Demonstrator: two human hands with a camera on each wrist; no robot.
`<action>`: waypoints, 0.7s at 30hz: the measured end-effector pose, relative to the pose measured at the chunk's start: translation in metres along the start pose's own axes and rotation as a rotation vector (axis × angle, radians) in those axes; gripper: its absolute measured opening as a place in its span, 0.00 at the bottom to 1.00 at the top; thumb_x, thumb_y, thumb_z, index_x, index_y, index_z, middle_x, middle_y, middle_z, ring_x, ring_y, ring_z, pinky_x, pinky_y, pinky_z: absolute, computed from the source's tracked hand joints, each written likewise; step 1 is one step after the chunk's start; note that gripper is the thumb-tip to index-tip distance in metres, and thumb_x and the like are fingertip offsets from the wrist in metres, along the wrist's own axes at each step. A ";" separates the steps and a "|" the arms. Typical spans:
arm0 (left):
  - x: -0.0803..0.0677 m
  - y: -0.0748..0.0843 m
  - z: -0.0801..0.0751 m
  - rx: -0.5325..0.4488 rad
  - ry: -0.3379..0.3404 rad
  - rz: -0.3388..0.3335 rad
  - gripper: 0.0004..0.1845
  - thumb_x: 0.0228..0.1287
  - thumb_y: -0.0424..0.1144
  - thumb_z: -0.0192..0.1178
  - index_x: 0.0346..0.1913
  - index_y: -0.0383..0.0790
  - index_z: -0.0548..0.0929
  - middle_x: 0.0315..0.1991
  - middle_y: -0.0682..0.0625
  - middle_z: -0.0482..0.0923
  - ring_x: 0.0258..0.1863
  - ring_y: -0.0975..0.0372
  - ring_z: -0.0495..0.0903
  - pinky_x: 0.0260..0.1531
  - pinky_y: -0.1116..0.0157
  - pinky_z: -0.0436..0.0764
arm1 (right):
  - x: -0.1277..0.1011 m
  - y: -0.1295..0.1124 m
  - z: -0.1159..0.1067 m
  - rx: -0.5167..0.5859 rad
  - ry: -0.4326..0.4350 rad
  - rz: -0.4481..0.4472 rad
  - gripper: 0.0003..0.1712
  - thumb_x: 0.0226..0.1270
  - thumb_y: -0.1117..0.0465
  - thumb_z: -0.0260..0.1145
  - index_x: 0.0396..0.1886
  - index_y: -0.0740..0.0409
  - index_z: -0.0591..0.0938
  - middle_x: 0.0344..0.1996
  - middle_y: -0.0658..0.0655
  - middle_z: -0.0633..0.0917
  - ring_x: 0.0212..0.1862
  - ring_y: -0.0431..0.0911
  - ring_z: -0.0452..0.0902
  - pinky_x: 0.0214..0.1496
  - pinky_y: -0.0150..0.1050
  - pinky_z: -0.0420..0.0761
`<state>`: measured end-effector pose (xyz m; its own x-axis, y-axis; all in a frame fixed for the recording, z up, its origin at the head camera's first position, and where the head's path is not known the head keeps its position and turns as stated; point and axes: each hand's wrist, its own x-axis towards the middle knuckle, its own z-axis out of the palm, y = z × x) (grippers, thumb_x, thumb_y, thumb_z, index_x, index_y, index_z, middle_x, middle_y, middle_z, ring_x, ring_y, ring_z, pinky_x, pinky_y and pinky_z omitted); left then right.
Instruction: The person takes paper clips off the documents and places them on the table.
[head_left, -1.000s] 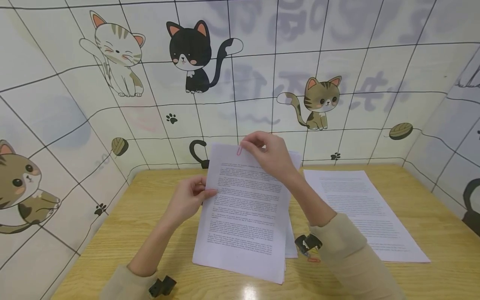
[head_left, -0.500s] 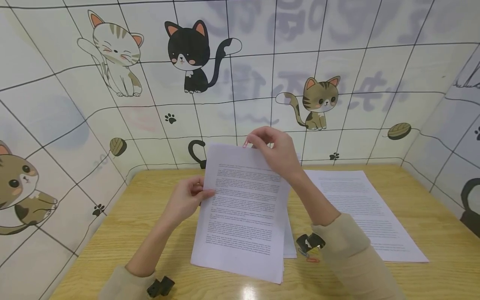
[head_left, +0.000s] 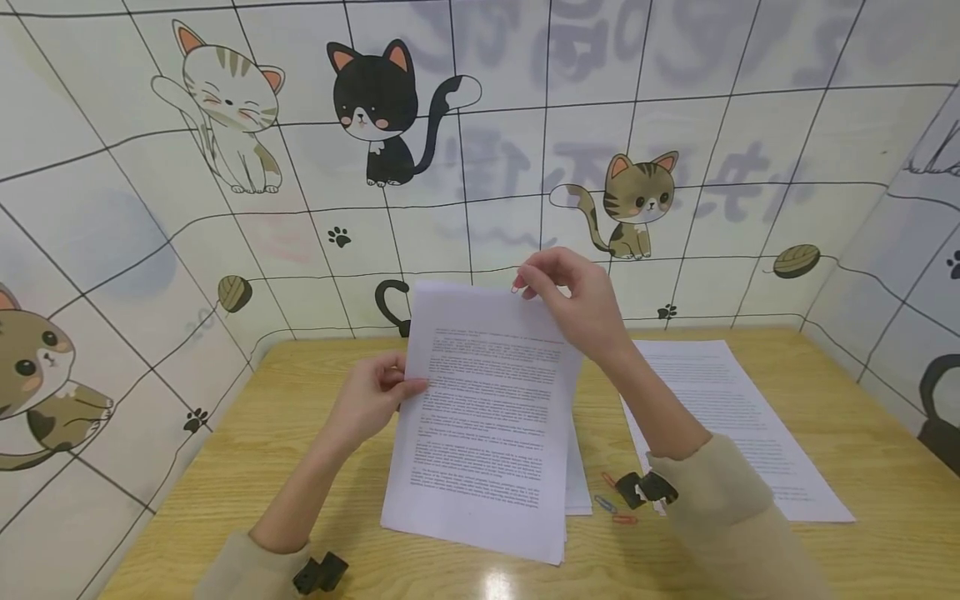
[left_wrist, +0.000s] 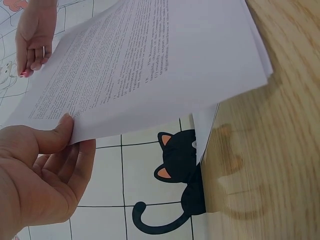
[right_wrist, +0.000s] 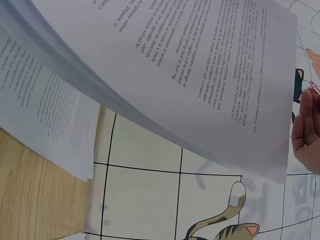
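Fingers (head_left: pixel 411 385) of left hand (head_left: pixel 371 404) pinch stack of white printed paper sheets (head_left: pixel 483 417); right hand (head_left: pixel 577 304) pinches small pink paperclip (head_left: pixel 517 286) above pale wooden tabletop (head_left: pixel 225 483).

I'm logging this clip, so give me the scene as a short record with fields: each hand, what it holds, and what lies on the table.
left hand: pinches the left edge of the paper stack, thumb on top
right hand: pinches a pink paper clip just off the stack's top right corner
paper stack: far end lifted, near end resting on the table
other sheets: flat on the table to the right
loose paper clips: on the table beside the stack's near right corner
backdrop: tiled wall with cartoon cats
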<state>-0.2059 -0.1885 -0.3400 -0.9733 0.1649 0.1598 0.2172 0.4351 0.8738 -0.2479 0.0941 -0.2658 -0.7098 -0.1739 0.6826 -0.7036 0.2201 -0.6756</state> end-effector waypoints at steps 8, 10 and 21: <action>0.000 -0.001 0.000 -0.007 0.004 0.004 0.03 0.65 0.26 0.65 0.38 0.31 0.80 0.34 0.45 0.88 0.31 0.56 0.84 0.34 0.63 0.80 | -0.012 -0.001 -0.015 -0.069 -0.049 0.034 0.06 0.75 0.63 0.64 0.42 0.63 0.81 0.31 0.55 0.85 0.36 0.45 0.80 0.43 0.33 0.76; 0.000 -0.002 -0.001 -0.005 0.002 0.004 0.03 0.66 0.26 0.65 0.38 0.31 0.81 0.34 0.45 0.88 0.31 0.56 0.84 0.34 0.63 0.80 | -0.016 0.000 -0.019 -0.084 -0.068 0.053 0.06 0.75 0.63 0.64 0.42 0.63 0.81 0.31 0.55 0.84 0.36 0.46 0.80 0.43 0.33 0.76; 0.001 -0.002 -0.001 -0.009 0.005 -0.001 0.03 0.66 0.26 0.65 0.39 0.29 0.81 0.35 0.45 0.88 0.32 0.56 0.85 0.34 0.63 0.81 | -0.035 0.007 -0.041 -0.128 -0.164 0.111 0.06 0.78 0.64 0.60 0.44 0.64 0.78 0.34 0.57 0.81 0.37 0.46 0.80 0.44 0.31 0.80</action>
<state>-0.2074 -0.1901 -0.3417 -0.9738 0.1605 0.1612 0.2158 0.4270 0.8781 -0.2269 0.1417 -0.2832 -0.7858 -0.2936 0.5444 -0.6185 0.3644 -0.6962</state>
